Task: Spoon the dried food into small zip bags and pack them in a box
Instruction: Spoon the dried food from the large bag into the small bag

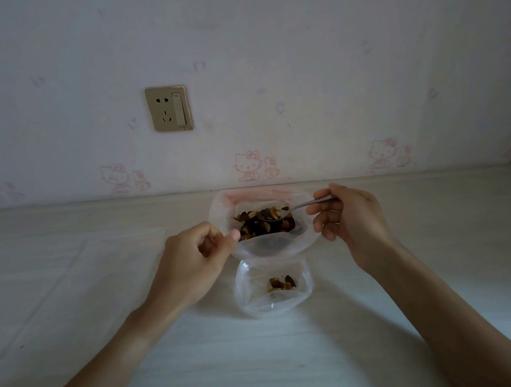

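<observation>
The right hand (350,218) holds a metal spoon (293,209) by the end of its handle, with the fingers curled round it. The bowl of the spoon is full of brown and dark bits of dried food (262,223). It sits just over the pile of the same food inside a big clear plastic bag (303,238). This big bag stands open on the table, close to the wall, and its top edge looks a little pink.

The left hand (191,256) pinches the left edge of the big bag between the thumb and the curled fingers. It holds the mouth of the bag wide.

Just in front of the big bag, nearer to the person, a small zip bag (252,294) stands open. The two bags touch or almost touch. The small bag has only a few bits of dried food at its bottom.

Both bags sit on a pale wooden table (67,276). Both bare arms reach in from the bottom of the view.

Behind the table is a wall with light wallpaper (328,59). It has pink cartoon cats (246,166) in a row near the table. A gold wall socket (169,108) with a switch is up on the left.
</observation>
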`<action>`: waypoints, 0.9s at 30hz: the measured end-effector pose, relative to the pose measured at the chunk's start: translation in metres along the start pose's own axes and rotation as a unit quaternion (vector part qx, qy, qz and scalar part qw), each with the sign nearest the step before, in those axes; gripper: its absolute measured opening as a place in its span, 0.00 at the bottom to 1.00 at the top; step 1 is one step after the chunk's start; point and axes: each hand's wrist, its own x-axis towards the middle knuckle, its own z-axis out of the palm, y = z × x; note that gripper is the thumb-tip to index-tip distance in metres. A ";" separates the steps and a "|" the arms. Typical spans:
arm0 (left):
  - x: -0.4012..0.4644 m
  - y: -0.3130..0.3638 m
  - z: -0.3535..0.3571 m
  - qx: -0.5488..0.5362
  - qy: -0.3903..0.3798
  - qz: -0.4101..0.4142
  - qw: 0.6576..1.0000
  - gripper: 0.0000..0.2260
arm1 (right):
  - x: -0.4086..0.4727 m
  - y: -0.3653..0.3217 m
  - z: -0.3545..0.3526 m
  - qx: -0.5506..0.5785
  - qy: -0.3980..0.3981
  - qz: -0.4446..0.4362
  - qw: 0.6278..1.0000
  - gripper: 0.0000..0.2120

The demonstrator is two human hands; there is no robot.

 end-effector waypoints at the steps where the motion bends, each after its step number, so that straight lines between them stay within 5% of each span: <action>1: -0.006 0.000 -0.001 0.010 -0.018 0.005 1.000 0.19 | 0.000 -0.001 -0.001 0.004 -0.008 0.001 1.000 0.17; 6: -0.017 0.009 -0.005 0.012 -0.065 -0.023 0.998 0.23 | -0.001 -0.003 -0.004 -0.014 -0.073 0.037 0.997 0.16; 9: -0.021 0.014 -0.005 -0.001 -0.117 -0.030 0.993 0.15 | -0.005 -0.006 -0.005 -0.057 -0.115 0.033 0.991 0.17; 12: -0.023 0.015 -0.001 -0.011 -0.132 -0.021 0.991 0.07 | -0.010 -0.009 -0.003 -0.095 -0.153 -0.009 0.984 0.19; 19: -0.015 0.020 -0.005 -0.043 -0.141 -0.078 0.986 0.09 | -0.024 -0.012 0.006 -0.185 -0.271 -0.124 0.937 0.21; 27: -0.014 0.018 -0.009 -0.053 -0.165 -0.078 0.982 0.08 | -0.024 -0.009 0.010 -0.119 -0.186 -0.155 0.963 0.20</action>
